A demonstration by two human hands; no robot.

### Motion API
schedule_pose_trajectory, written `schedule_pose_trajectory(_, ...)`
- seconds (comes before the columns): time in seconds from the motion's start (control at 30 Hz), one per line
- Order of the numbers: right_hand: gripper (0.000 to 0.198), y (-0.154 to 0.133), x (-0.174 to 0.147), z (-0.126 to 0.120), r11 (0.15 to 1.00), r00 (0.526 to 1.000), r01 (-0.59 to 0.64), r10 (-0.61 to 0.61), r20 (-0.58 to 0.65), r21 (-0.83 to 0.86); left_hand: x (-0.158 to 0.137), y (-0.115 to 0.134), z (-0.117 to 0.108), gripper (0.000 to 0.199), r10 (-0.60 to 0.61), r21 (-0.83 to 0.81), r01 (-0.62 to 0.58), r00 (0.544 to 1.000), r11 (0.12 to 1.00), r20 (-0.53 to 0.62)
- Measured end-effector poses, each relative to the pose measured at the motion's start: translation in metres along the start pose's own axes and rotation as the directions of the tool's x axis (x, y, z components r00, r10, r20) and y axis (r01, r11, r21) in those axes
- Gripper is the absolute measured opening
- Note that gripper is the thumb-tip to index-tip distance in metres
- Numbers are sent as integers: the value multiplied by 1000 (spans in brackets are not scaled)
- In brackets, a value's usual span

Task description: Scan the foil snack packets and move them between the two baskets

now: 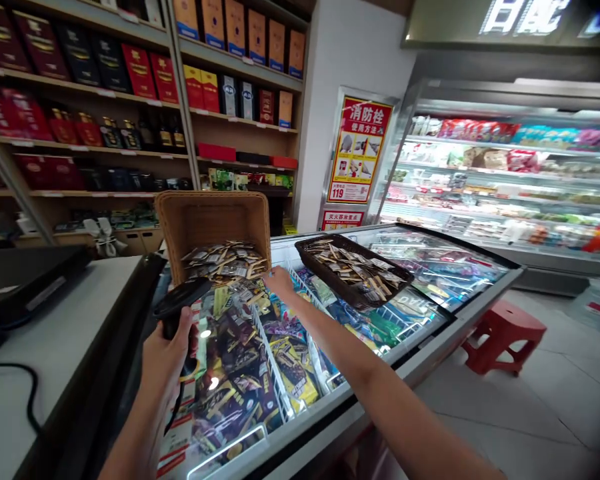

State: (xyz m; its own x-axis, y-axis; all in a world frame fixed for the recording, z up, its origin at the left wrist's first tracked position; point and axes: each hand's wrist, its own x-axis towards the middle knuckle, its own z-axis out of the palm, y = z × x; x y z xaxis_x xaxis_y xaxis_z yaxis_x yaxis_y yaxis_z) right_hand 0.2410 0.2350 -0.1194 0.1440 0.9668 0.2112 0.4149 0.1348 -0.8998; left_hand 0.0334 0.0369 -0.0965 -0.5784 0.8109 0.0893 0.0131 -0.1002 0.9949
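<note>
My left hand (173, 347) is wrapped round the handle of a black handheld barcode scanner (183, 297), whose head points toward the tilted wicker basket. My right hand (280, 283) reaches out over the freezer, its fingers drawn together beside the basket's right lower edge; what they hold, if anything, is too small to make out. The brown wicker basket (213, 217) lies on its side with its mouth toward me. Small flat packets (227, 260) are heaped in it and spill out at its front. A dark woven tray (307, 257) with more such packets sits to the right.
Both containers rest on a glass-topped chest freezer (360, 393) full of wrapped ice creams. A counter (10, 407) with a black cable runs along the left. A red stool (505, 337) stands right of the freezer. Shelves of boxed bottles and a lit refrigerated display (480, 173) line the back.
</note>
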Motion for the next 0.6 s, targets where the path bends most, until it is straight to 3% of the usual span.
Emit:
schedule_pose_trajectory(0.13,62,-4,-34,50,980,998,-8,21,63,-197,2,-4,-1,66,-21,-24,22,1000,999,4)
schedule_pose_trajectory(0.23,61,-9,-45,60,967,991,37,-4,131,-253,2,-8,0,70,-30,-13,30,999,999,23)
schedule_pose_trajectory(0.4,60,-4,-56,29,959,969,168,-118,217,-229,1,-8,2,68,-30,-4,30,998,1000,56)
schedule_pose_trajectory(0.6,48,6,-62,-32,995,992,72,-79,100,68,2,-8,6,62,-42,20,41,999,999,24)
